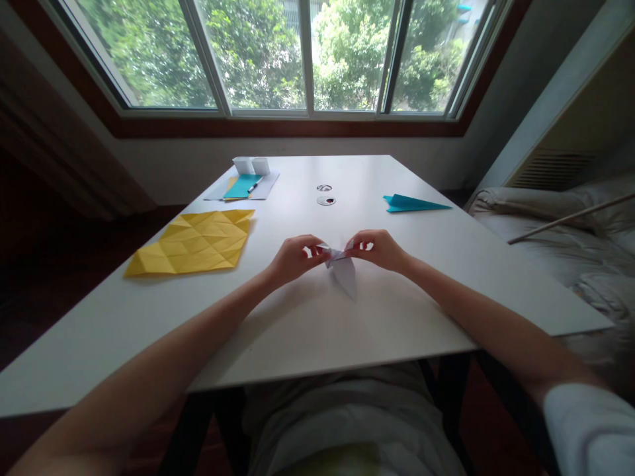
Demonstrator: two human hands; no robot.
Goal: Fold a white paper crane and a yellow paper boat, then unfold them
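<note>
A small folded white paper (344, 272) lies on the white table (307, 330) just in front of me, its point aimed toward me. My left hand (294, 258) pinches its upper left edge. My right hand (378, 248) pinches its upper right edge. Both hands rest low over the tabletop, fingers curled on the paper.
A creased yellow sheet (193, 242) lies to the left. A teal folded paper plane (411, 203) sits at the right rear. At the far left rear are a teal sheet with a pen (243, 186) and a white folded piece (251, 165). A bed (570, 231) stands right of the table.
</note>
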